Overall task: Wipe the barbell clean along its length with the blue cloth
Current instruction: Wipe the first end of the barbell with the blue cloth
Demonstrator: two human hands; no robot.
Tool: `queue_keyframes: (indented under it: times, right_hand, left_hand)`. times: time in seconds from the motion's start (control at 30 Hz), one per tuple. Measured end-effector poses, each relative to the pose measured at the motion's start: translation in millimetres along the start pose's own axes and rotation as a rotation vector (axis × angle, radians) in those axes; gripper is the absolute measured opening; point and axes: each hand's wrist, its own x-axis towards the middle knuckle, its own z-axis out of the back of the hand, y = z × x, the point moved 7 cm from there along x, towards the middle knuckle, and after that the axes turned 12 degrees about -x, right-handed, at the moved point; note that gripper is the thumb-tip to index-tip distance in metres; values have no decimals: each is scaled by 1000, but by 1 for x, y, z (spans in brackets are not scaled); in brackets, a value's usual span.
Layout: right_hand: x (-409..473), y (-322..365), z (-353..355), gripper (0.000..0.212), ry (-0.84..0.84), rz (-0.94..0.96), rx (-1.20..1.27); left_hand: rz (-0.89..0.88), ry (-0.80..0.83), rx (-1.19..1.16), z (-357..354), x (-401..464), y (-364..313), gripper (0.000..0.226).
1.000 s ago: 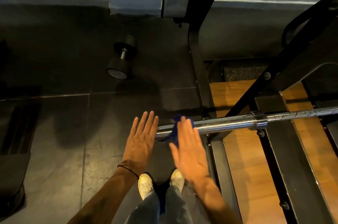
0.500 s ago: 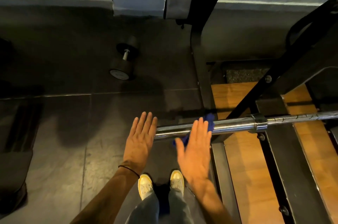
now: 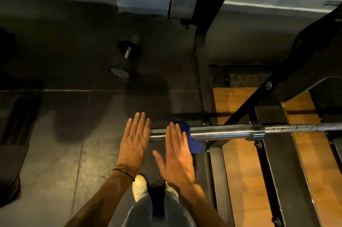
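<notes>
A shiny steel barbell (image 3: 222,132) lies level across the rack, its left end sleeve reaching toward me. The blue cloth (image 3: 193,143) is draped over that sleeve and hangs down in front of it. My right hand (image 3: 176,154) lies flat with straight fingers on the sleeve, pressing the cloth's left part, which it mostly hides. My left hand (image 3: 134,141) is flat with straight fingers just off the bar's left tip; whether it touches the tip is unclear.
A black dumbbell (image 3: 125,60) lies on the dark rubber floor ahead. The black rack frame (image 3: 203,78) rises right of my hands over a wooden platform (image 3: 246,180). A dark bench edge (image 3: 11,171) sits at far left. My pale shoes (image 3: 139,187) stand below the bar.
My right hand and the cloth slid right along the sleeve, then back left a little. The left hand has stayed by the bar's end.
</notes>
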Motion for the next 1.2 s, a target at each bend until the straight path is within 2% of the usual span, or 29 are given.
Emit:
queue_keyframes:
  times: [0.07, 0.1, 0.2, 0.27, 0.3, 0.37, 0.43, 0.47, 0.53, 0.6, 0.7, 0.77, 0.83, 0.9, 0.97, 1.0, 1.07, 1.13, 1.2]
  right_hand:
    - [0, -26, 3, 78, -2, 104, -169]
    - [0, -46, 7, 77, -15, 69, -221]
    - [1, -86, 21, 77, -68, -193, -181]
    - [6, -68, 21, 83, -66, -291, -98]
    - [8, -50, 17, 85, -48, -268, -57]
    - [8, -17, 11, 85, -19, -72, -68]
    - [9, -16, 10, 79, -26, 143, -183]
    - [10, -28, 12, 76, -36, 183, -209]
    - [14, -63, 18, 75, -44, 107, -207]
    - [13, -94, 28, 75, -65, -57, -193]
    - [12, -87, 30, 80, -75, -218, -123]
    - [15, -57, 24, 86, -55, -193, -74]
    - [9, -29, 10, 86, -17, -28, -152]
    - [1, -31, 4, 81, -8, 146, -208]
    - [-3, -57, 6, 79, -47, 204, -229]
    - [-4, -73, 9, 79, -61, 150, -209]
    - [-8, -92, 15, 80, -61, -93, -106]
    - [-10, -75, 11, 82, -25, -298, -15]
    - [-16, -43, 5, 83, 8, -215, -41]
  left_hand:
    - [-36, 10, 10, -1, 5, 1, 77]
    - [-55, 5, -7, 0, 8, 2, 75]
    - [-85, -27, -72, 2, 14, 3, 62]
    - [-101, -39, -127, 3, 17, 4, 56]
    - [-113, -41, -148, 4, 18, 4, 55]
    - [-146, -36, -171, 7, 22, 5, 52]
    - [-125, 51, -198, 12, 28, 6, 46]
    - [-92, 112, -207, 15, 31, 9, 41]
    - [-25, 274, -192, 12, 36, 15, 39]
    - [9, 451, -190, 6, 41, 19, 45]
    - [35, 541, -188, 1, 46, 22, 55]
    - [46, 474, -205, -2, 43, 22, 54]
    - [23, 292, -217, 2, 37, 18, 56]
    - [19, 129, -160, 5, 27, 12, 71]
    - [43, 49, -106, 4, 15, 8, 85]
    - [50, 17, -93, 3, 11, 6, 87]
    - [55, -39, -96, 3, 5, -1, 90]
    - [66, -38, -89, 2, 1, -6, 93]
    - [49, -29, -70, 0, -4, -11, 93]
